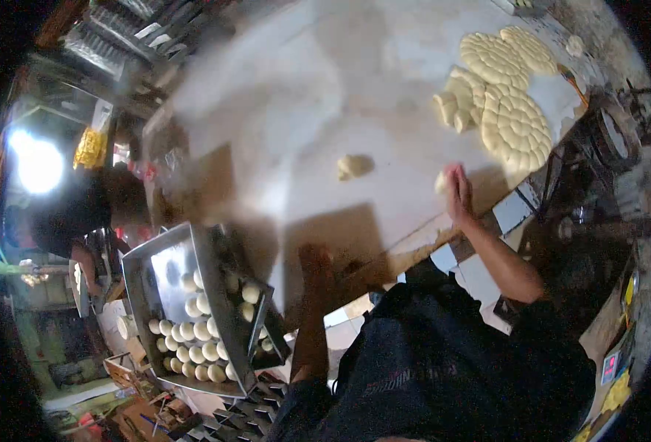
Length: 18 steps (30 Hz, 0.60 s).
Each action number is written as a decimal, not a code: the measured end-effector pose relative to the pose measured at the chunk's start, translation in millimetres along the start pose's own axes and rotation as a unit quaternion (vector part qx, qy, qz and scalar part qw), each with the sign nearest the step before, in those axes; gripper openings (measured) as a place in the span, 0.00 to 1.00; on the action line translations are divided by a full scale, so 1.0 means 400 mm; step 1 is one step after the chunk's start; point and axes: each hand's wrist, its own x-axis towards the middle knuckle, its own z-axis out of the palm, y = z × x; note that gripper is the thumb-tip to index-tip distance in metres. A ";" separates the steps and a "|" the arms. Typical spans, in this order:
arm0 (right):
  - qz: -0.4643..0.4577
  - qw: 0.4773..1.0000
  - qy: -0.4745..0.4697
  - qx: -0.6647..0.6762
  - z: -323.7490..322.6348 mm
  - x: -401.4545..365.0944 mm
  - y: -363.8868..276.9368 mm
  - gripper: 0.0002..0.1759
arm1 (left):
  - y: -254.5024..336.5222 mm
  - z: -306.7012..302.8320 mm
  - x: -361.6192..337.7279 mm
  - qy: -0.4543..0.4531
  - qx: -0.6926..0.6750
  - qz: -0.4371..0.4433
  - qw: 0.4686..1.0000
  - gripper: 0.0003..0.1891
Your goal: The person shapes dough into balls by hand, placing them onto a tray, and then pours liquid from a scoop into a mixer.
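Observation:
My right hand (458,193) is at the near right part of the floured table (406,66), its fingers close together against a small piece of pale dough (440,182). Part of that dough is hidden behind the hand. Over the table's near edge, my left hand (316,258) is dark and blurred in shadow, so its fingers cannot be made out. Another small lump of dough (349,167) lies alone on the tabletop between and beyond both hands. Past my right hand, a round slab of dough (517,129) scored into pieces lies beside cut dough strips (462,96).
More scored dough rounds (495,57) lie at the far right. A metal tray (193,232) of several dough balls stands to the left, near another person's arm (84,267). A bright lamp (38,163) shines at far left. Metal equipment (613,136) stands beyond the table's right edge.

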 end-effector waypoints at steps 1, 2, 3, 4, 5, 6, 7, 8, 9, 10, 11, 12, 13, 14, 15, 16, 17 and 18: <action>-0.006 1.000 -0.005 0.002 -0.048 0.015 -0.002 0.15 | -0.014 -0.009 -0.019 -0.028 0.030 0.016 0.999 0.27; -0.194 0.947 -0.126 -0.222 -0.098 0.029 -0.015 0.16 | -0.028 -0.017 -0.005 -0.047 0.043 0.012 0.998 0.27; -0.363 0.797 -0.233 -0.422 -0.127 0.060 -0.029 0.17 | -0.029 -0.021 0.048 -0.053 0.050 -0.005 0.997 0.28; -0.364 0.796 -0.240 -0.420 -0.123 0.101 -0.030 0.17 | -0.032 -0.009 0.116 -0.036 0.058 -0.020 0.997 0.28; -0.369 0.815 -0.210 -0.394 -0.092 0.143 -0.042 0.18 | -0.003 0.005 0.209 0.021 0.074 -0.019 0.997 0.28; -0.374 0.834 -0.179 -0.365 -0.048 0.182 -0.055 0.19 | 0.034 0.025 0.295 0.097 0.097 0.005 0.991 0.29; -0.322 0.863 -0.167 -0.351 0.004 0.208 -0.070 0.22 | 0.133 0.016 0.362 0.076 -0.025 -0.105 0.991 0.30; -0.307 0.876 -0.154 -0.338 0.059 0.218 -0.053 0.23 | 0.153 0.064 0.369 0.084 -0.017 -0.112 0.990 0.30; -0.294 0.889 -0.144 -0.321 0.112 0.208 -0.031 0.23 | 0.153 0.114 0.362 0.064 -0.048 -0.108 0.991 0.29; -0.280 0.898 -0.191 -0.279 0.148 0.170 -0.029 0.22 | 0.160 0.149 0.361 0.050 -0.078 -0.103 0.990 0.28; -0.326 0.884 -0.202 -0.267 0.173 0.122 -0.028 0.16 | 0.189 0.163 0.336 0.002 -0.052 -0.101 0.994 0.25; -0.303 0.870 -0.273 -0.276 0.152 0.072 -0.043 0.12 | 0.215 0.169 0.278 -0.045 -0.025 -0.100 0.994 0.23; -0.391 0.844 -0.279 -0.236 0.122 0.035 -0.017 0.11 | 0.192 0.208 0.176 -0.013 -0.215 -0.201 0.956 0.19; -0.367 0.804 -0.377 -0.277 0.059 0.028 -0.013 0.13 | 0.164 0.241 0.087 0.021 -0.399 -0.283 0.872 0.16; -0.457 0.749 -0.393 -0.276 0.008 0.047 0.018 0.13 | 0.143 0.201 0.038 -0.070 -0.187 -0.135 0.971 0.18; -0.472 0.727 -0.416 -0.273 -0.026 0.102 -0.004 0.12 | 0.107 0.148 0.014 -0.163 0.043 0.016 0.986 0.20; -0.455 0.761 -0.372 -0.277 -0.044 0.157 -0.014 0.12 | 0.130 0.060 0.097 -0.159 0.010 -0.019 0.987 0.19; -0.433 0.793 -0.324 -0.281 -0.040 0.208 -0.018 0.11 | 0.160 -0.018 0.189 -0.156 -0.025 -0.051 0.986 0.18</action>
